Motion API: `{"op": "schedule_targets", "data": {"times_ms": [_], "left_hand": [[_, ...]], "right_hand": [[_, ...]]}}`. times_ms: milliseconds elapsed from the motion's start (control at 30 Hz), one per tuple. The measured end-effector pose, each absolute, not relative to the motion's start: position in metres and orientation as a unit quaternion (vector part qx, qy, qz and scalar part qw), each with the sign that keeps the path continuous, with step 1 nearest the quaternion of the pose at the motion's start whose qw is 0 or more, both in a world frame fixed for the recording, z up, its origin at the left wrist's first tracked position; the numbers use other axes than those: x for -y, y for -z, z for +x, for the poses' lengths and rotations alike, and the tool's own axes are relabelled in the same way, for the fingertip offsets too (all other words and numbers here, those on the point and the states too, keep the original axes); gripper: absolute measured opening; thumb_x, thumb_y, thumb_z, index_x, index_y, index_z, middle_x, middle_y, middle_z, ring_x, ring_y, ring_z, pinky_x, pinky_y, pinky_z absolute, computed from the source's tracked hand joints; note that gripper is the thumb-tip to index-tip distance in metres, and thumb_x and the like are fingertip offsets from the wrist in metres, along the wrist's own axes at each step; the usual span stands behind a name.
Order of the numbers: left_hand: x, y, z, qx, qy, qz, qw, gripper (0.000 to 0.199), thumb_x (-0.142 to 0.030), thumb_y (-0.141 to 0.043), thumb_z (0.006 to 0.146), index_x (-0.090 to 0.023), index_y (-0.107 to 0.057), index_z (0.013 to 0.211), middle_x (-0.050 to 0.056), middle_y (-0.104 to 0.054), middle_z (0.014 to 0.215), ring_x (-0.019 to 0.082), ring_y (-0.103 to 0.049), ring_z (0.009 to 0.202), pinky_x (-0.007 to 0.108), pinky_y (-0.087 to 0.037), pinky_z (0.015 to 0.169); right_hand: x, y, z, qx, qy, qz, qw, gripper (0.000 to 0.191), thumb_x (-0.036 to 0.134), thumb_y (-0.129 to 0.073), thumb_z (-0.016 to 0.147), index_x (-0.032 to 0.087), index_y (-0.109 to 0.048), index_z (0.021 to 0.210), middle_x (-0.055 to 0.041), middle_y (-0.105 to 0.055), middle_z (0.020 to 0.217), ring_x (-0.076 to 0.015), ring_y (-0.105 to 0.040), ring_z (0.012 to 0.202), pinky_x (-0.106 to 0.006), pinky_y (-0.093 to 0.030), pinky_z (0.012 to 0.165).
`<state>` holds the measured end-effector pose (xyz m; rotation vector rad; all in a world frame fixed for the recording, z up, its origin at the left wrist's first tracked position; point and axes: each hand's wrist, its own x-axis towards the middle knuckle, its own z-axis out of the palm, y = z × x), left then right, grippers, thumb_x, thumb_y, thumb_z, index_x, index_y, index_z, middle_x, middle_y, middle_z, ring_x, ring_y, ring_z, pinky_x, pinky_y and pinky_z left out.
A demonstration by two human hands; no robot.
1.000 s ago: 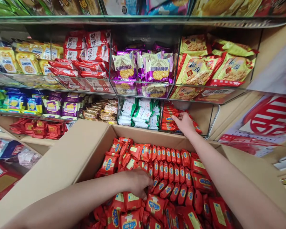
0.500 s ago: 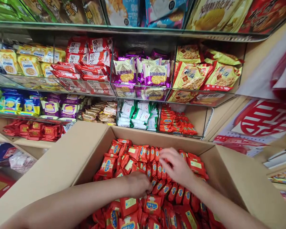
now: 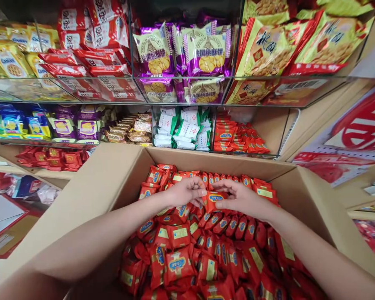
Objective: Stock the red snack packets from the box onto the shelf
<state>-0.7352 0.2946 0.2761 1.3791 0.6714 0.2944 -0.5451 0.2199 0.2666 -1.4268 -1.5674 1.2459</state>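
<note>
A small red snack packet (image 3: 215,199) with a blue and gold label is raised between my two hands. My left hand (image 3: 187,192) pinches its left end between thumb and fingers. At its right end, my right hand (image 3: 242,198) has the thumb along the front and the fingers curled over the top. Below them, many more red packets (image 3: 179,263) fill an open cardboard box (image 3: 218,159), some standing in rows, others lying loose. My forearms reach in over the box from both sides.
Behind the box rise glass-fronted shelves with purple biscuit packs (image 3: 208,52), yellow-and-red packs (image 3: 268,48) and white-green packets (image 3: 187,129). Similar red packets (image 3: 237,135) sit in the lower right compartment. Box flaps (image 3: 90,196) spread outward at the sides.
My left hand has come up from among the packets, and my right hand has met it around one packet. The view has tilted down, so the shelves sit higher.
</note>
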Motion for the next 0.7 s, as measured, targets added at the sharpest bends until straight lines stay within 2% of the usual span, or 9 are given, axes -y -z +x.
{"op": "schedule_targets", "data": {"times_ms": [133, 267, 367, 467, 700], "left_hand": [[-0.291, -0.274, -0.731, -0.302, -0.212, 0.567, 0.737, 0.038, -0.039, -0.071, 0.06, -0.017, -0.048, 0.081, -0.005, -0.055, 0.069, 0.007, -0.055, 0.061, 0.023, -0.046, 0.06], [-0.285, -0.274, -0.73, -0.28, -0.194, 0.575, 0.744, 0.039, -0.031, -0.073, 0.06, -0.016, -0.051, 0.088, -0.002, -0.058, 0.075, 0.008, -0.055, 0.068, 0.022, -0.046, 0.064], [-0.285, -0.276, -0.732, -0.297, -0.174, 0.57, 0.747, 0.031, -0.033, -0.07, 0.064, -0.014, -0.053, 0.081, -0.001, -0.058, 0.076, 0.01, -0.056, 0.069, 0.025, -0.047, 0.065], [-0.287, -0.278, -0.734, -0.286, -0.171, 0.54, 0.773, 0.028, -0.034, -0.067, 0.068, -0.015, -0.054, 0.084, 0.0, -0.06, 0.08, 0.012, -0.06, 0.072, 0.029, -0.048, 0.07], [-0.285, -0.281, -0.734, -0.294, -0.204, 0.483, 0.799, 0.028, -0.032, -0.069, 0.067, -0.016, -0.052, 0.082, -0.001, -0.062, 0.08, 0.012, -0.062, 0.07, 0.03, -0.048, 0.071]], "right_hand": [[-0.218, -0.264, -0.552, 0.577, -0.413, -0.628, 0.319, 0.049, 0.038, -0.073, 0.056, 0.021, -0.058, 0.1, -0.0032, -0.063, 0.095, -0.023, -0.058, 0.087, -0.039, -0.043, 0.08], [-0.218, -0.266, -0.56, 0.584, -0.401, -0.591, 0.386, 0.039, 0.034, -0.068, 0.063, 0.022, -0.057, 0.099, -0.0021, -0.061, 0.101, -0.0203, -0.056, 0.092, -0.035, -0.041, 0.084], [-0.219, -0.27, -0.561, 0.533, -0.437, -0.578, 0.438, 0.037, 0.037, -0.064, 0.067, 0.019, -0.056, 0.099, -0.0031, -0.063, 0.093, -0.0177, -0.057, 0.085, -0.033, -0.043, 0.079], [-0.22, -0.274, -0.559, 0.458, -0.492, -0.564, 0.48, 0.039, 0.042, -0.063, 0.068, 0.018, -0.055, 0.097, -0.0027, -0.063, 0.081, -0.0162, -0.058, 0.077, -0.031, -0.045, 0.072], [-0.22, -0.279, -0.558, 0.382, -0.552, -0.509, 0.539, 0.033, 0.039, -0.065, 0.069, 0.019, -0.055, 0.093, -0.0024, -0.063, 0.086, -0.0136, -0.059, 0.076, -0.028, -0.046, 0.072]]}}
